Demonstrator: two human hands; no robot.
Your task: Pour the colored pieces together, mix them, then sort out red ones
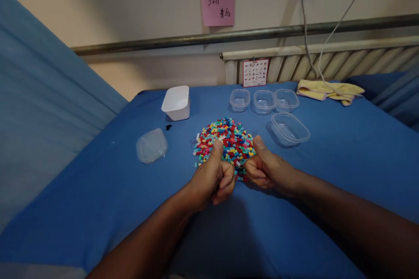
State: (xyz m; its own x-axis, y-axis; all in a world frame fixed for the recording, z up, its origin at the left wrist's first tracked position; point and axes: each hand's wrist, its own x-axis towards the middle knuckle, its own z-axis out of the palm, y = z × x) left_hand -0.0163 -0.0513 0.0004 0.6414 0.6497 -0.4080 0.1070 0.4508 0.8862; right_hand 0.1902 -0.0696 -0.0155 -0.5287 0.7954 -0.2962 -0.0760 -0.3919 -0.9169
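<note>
Both hands are raised with the thumbs up and the other fingers curled into fists. My left hand (214, 178) is closed in front of the left side of a pile of small colourful building bricks (225, 139), and nothing shows in it. To its right, my right hand (270, 165) is closed the same way by the pile's right edge, with nothing visible in its fingers. Red, blue, yellow, green, pink and white pieces make up the heap. Part of its near side is hidden behind the hands.
A white tub (176, 103) and clear lids (152, 146) stand to the left, with a small black thing (168, 127) between. Clear containers (264, 101) and a larger one (290, 129) sit at the right. A yellow cloth (327, 90) lies under a cable. A picture card (255, 73) leans behind.
</note>
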